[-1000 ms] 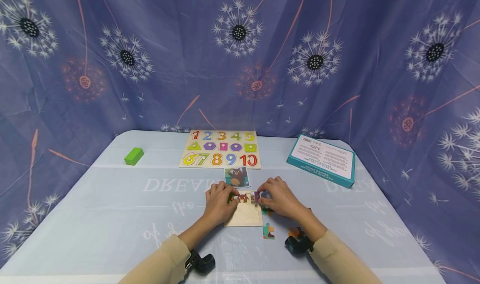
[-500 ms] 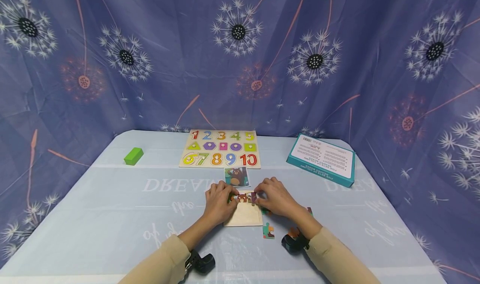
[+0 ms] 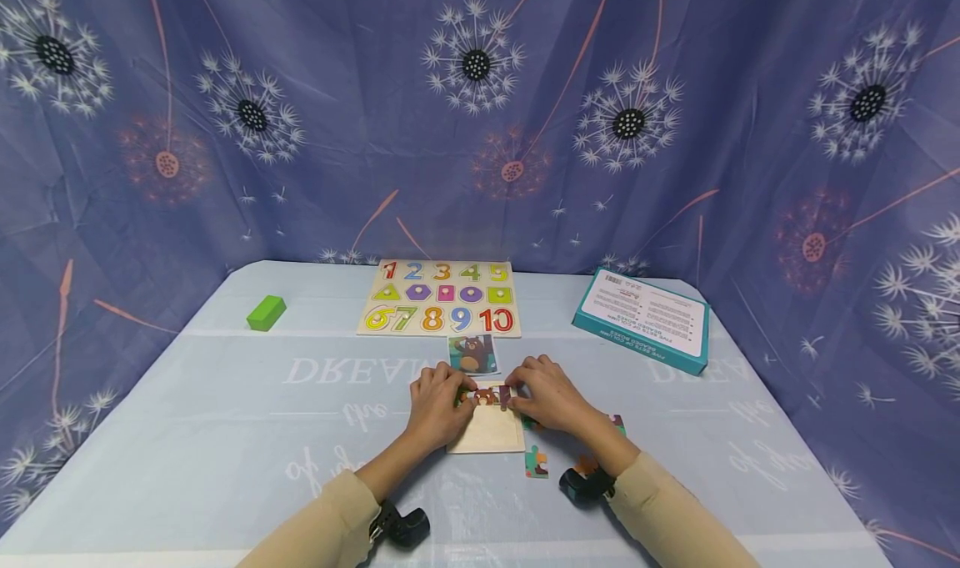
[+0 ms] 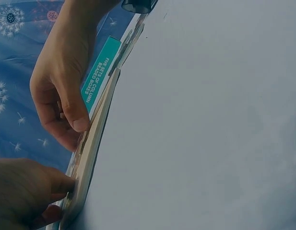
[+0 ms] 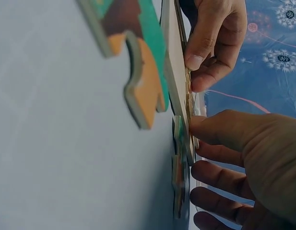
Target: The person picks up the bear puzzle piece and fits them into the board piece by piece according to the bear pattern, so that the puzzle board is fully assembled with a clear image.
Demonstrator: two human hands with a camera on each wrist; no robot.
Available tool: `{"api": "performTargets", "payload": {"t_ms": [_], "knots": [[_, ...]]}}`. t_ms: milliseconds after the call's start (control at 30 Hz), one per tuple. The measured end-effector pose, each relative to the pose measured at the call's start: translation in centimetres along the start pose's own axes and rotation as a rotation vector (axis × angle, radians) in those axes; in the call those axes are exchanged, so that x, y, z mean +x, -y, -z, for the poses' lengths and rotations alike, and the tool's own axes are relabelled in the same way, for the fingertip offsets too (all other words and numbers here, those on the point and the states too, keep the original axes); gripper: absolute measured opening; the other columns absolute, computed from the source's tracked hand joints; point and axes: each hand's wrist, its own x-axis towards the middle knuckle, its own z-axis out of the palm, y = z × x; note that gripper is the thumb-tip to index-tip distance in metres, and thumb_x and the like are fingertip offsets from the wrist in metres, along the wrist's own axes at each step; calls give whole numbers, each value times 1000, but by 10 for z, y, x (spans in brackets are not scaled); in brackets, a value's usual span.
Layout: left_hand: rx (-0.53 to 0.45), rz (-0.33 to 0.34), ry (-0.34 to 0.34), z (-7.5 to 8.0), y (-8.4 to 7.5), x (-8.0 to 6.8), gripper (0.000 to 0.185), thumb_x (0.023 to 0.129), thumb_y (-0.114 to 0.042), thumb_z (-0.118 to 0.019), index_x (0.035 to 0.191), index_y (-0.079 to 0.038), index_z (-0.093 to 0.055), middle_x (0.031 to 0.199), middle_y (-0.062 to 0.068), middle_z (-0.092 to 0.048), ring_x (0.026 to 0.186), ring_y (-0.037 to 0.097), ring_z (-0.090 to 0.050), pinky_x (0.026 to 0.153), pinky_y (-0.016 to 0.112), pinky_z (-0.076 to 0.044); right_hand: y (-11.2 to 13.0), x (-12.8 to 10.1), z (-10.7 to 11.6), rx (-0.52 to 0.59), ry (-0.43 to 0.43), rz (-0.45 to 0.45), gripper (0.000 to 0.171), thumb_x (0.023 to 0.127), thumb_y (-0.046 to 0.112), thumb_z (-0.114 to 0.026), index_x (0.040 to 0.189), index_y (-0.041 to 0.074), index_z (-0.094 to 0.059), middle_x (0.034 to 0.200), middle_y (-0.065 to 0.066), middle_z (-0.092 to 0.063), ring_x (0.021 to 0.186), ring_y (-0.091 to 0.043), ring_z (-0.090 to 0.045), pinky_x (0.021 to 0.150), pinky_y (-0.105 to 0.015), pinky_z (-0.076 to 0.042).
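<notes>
A shallow wooden puzzle tray (image 3: 486, 436) lies before me, with puzzle pieces along its far edge. One middle piece (image 3: 486, 396) shows a brown bear's face. My left hand (image 3: 437, 405) pinches a green-and-brown piece (image 3: 462, 396) at the far left corner, partly covered by the fingers. At the far right corner, the thumb and index finger of my right hand (image 3: 551, 393) grip a dark purplish piece (image 3: 506, 395). In the right wrist view, the other fingers of the right hand (image 5: 253, 163) spread beside the tray, and the left hand (image 5: 217, 38) works further along its edge.
Loose pieces, including a green-and-orange one (image 3: 536, 462), lie right of the tray and under the right forearm. A bear picture card (image 3: 473, 354) touches the tray's far side. Behind are a number board (image 3: 440, 298), a teal box (image 3: 643, 321) and a green block (image 3: 267, 313).
My right hand has moved slightly left, bringing the purplish piece from above the tray's right side down beside the bear-face piece. The left hand has stayed in place.
</notes>
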Motion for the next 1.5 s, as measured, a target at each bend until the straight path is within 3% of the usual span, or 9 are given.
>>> {"api": "performTargets", "payload": {"t_ms": [467, 933, 1500], "knots": [[5, 13, 9, 1, -1, 2, 13, 79, -20, -68, 91, -16, -66, 94, 3, -52, 93, 21, -40, 89, 48, -28, 1, 0, 0, -7, -7, 8, 27, 75, 29, -75, 98, 14, -71, 90, 2, -60, 85, -14, -45, 80, -35, -37], [46, -77, -34, -1, -17, 7, 16, 75, -20, -70, 91, -18, -69, 97, 2, -56, 90, 20, -40, 80, 42, -28, 2, -1, 1, -19, -18, 25, 27, 75, 28, -76, 97, 14, -71, 90, 1, -59, 83, -14, -45, 78, -35, -37], [47, -30, 21, -17, -20, 12, 14, 74, -19, -68, 88, -18, -70, 89, -1, -52, 86, 18, -37, 78, 39, -26, 1, -1, 0, -9, -26, 21, 25, 75, 27, -75, 96, 14, -71, 89, 2, -59, 85, -15, -46, 79, -36, -38]]}}
